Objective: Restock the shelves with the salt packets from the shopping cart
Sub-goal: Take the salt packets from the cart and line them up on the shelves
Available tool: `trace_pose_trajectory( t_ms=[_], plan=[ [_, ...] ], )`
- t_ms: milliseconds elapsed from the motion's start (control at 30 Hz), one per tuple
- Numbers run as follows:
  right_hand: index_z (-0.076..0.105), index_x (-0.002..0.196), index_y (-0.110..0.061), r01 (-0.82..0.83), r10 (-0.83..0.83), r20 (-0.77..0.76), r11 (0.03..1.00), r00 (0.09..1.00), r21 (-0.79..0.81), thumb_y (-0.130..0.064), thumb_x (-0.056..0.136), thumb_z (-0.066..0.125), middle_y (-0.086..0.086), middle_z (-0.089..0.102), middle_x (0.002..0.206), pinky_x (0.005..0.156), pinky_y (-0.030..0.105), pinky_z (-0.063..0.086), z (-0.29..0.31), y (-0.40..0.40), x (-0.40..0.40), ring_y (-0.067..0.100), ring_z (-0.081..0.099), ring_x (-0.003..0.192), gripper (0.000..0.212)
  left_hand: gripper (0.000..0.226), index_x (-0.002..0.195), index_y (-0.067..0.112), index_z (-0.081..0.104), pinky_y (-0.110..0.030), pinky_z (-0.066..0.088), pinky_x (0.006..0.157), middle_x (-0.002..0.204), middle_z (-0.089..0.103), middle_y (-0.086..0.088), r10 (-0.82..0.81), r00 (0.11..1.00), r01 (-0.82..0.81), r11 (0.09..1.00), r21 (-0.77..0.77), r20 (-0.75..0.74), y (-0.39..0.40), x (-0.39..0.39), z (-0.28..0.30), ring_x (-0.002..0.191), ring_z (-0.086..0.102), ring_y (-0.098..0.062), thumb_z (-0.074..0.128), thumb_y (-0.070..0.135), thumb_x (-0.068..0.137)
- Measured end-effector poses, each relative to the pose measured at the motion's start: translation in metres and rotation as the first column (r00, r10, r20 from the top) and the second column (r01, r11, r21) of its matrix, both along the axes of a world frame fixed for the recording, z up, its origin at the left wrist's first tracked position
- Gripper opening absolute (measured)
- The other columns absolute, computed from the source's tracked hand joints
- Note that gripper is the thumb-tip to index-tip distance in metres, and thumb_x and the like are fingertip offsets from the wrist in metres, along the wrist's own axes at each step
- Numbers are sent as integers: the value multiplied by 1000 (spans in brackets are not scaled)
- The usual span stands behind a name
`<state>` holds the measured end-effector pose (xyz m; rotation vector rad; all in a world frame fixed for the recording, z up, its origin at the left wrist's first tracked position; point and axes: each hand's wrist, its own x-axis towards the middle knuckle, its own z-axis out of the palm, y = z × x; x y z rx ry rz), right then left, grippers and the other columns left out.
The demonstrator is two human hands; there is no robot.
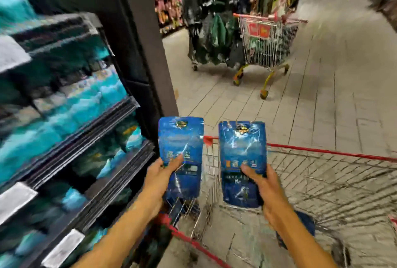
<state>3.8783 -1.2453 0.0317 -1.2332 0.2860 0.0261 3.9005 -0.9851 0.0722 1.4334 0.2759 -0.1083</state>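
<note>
Holding one blue salt packet in each hand, you stand between the shelves [71,130] on your left and the shopping cart [300,173] below your fingers.

Left hand [160,178]: fingers curled behind the left packet [180,156], thumb pressed across its front lower half. The packet stands upright above the fingers, long axis vertical, logo end up, printed face toward you.

Right hand [267,190]: thumb across the front and fingers wrapped behind the right packet [242,163]. Same orientation: upright, logo end up, tilted slightly. Both packets hang above the cart's near-left corner, just apart from each other.

Hazards, as a judgement:
- Each grip is on the lower half only; the unsupported upper end may fold or swing during a fast turn toward the shelves.
- The glossy film may slip under a thumb-only clamp.
- The shelf rows appear crowded with teal packs; pushing in at an angle may topple neighbours. Detail there is blurred.
</note>
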Motion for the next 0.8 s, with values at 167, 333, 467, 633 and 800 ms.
trace_pose_trajectory(
  t_ms=[167,333,467,633,800],
  plan=[
    [76,97,-26,-130,125,193,991,973,18,-32,61,86,9,77,102,73,50,61,84,75,-3,31,75,89,38,55,116,10,69,-63,49,95,112,73,-15,158,971,-161,987,7,179,69,-51,79,106,68,-38,80,38,70],
    [77,96,-19,-307,280,353,951,893,23,-33,57,85,12,77,98,65,41,61,151,155,-11,30,75,84,42,43,97,19,77,-43,60,81,102,77,-6,329,876,-374,925,64,354,130,-109,148,100,71,-31,81,43,63],
    [75,102,-14,-436,383,445,900,810,19,-31,59,85,11,77,101,66,36,61,190,217,-19,26,75,86,48,53,102,14,76,-52,52,96,106,76,-5,434,784,-508,859,58,444,176,-155,190,105,69,-27,82,46,60],
    [74,106,-13,-621,535,516,784,669,-7,-32,61,83,9,76,107,72,38,61,230,298,-38,26,74,92,49,50,104,10,74,-40,59,84,104,76,-7,560,636,-670,742,21,531,226,-221,238,96,73,-21,82,38,63],
    [73,103,-13,-770,628,576,638,524,6,-24,66,80,9,76,105,72,40,62,272,379,-75,22,74,88,40,36,102,11,74,-41,58,88,103,76,-6,660,465,-808,589,-22,590,273,-290,276,100,72,-23,78,29,72]
  ],
)
